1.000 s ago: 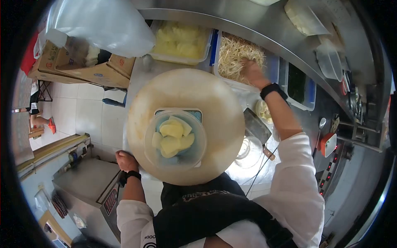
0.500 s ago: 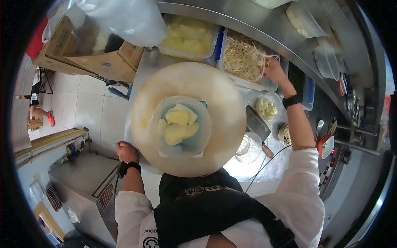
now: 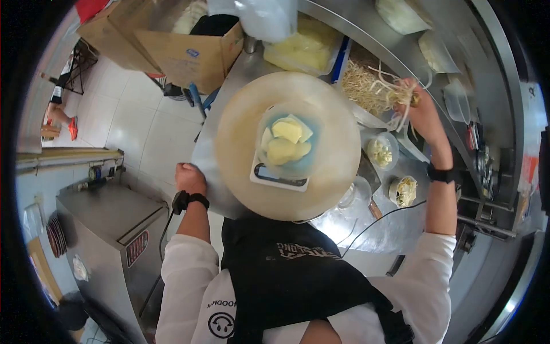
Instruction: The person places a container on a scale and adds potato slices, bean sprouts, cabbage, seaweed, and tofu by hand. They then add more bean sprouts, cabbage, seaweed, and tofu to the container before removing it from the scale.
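My right hand [image 3: 423,114] is closed on a bunch of bean sprouts [image 3: 395,92], long pale strands hanging from the fingers. It is above the right side of the bin holding more bean sprouts [image 3: 361,86]. My left hand [image 3: 191,179] is curled into a fist at the left edge of the steel counter, with nothing seen in it. Between my hands, a clear plastic bowl [image 3: 314,149] with several peeled potato pieces [image 3: 286,131] sits on a white kitchen scale [image 3: 266,175]. The scale stands on a thick round chopping board [image 3: 240,132].
Right of the board are a bowl of pale chopped pieces [image 3: 381,152], a small tub of sprouts [image 3: 404,191] and a partly hidden cleaver [image 3: 369,172]. A tub of yellow pieces in liquid [image 3: 306,43] is behind. A cardboard box [image 3: 183,57] stands left; a steel shelf [image 3: 366,31] overhangs.
My right hand has lifted a bunch of bean sprouts up from the bin. My left hand stays curled at the counter edge. The view has shifted, and more of the scale shows.
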Motion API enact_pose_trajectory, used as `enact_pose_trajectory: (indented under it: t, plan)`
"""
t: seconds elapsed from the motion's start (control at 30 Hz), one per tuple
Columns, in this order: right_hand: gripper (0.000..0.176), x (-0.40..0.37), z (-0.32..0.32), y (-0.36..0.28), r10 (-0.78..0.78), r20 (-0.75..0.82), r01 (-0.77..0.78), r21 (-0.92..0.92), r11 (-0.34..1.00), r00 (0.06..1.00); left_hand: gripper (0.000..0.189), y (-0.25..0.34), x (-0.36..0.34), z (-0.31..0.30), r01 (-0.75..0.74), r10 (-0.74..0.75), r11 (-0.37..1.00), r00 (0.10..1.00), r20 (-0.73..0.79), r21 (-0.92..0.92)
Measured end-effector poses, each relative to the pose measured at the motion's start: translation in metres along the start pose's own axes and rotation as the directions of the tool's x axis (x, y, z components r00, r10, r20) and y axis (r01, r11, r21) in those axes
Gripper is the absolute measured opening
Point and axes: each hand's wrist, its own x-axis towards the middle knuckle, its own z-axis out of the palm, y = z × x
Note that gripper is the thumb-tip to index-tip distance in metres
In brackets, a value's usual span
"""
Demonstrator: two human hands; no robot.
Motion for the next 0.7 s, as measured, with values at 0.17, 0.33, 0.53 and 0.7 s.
enact_pose_trajectory:
  t: [0.17,0.33,0.53,0.7]
  plan:
    - [0.033,-0.03,0.046,-0.086,-0.164,0.108,0.17,-0.047,0.984,0.981,0.029,0.003,-0.001,-0.004,-0.012,0.011,1.0,1.0,0.012,0.011]
    - [0.039,-0.029,0.136,-0.078,-0.372,0.231,0.425,-0.25,0.87,0.899,0.029,0.003,0.004,-0.004,0.07,-0.069,0.997,0.994,0.083,-0.014]
    - [0.047,-0.024,0.198,-0.054,-0.229,0.337,0.344,-0.335,0.878,0.913,0.029,0.003,0.002,-0.001,0.034,-0.036,0.998,0.998,0.041,0.044]
    - [0.053,-0.026,0.152,-0.096,-0.195,0.478,0.339,-0.235,0.911,0.856,0.029,0.006,-0.002,-0.008,-0.037,0.037,0.999,0.999,0.019,0.039]
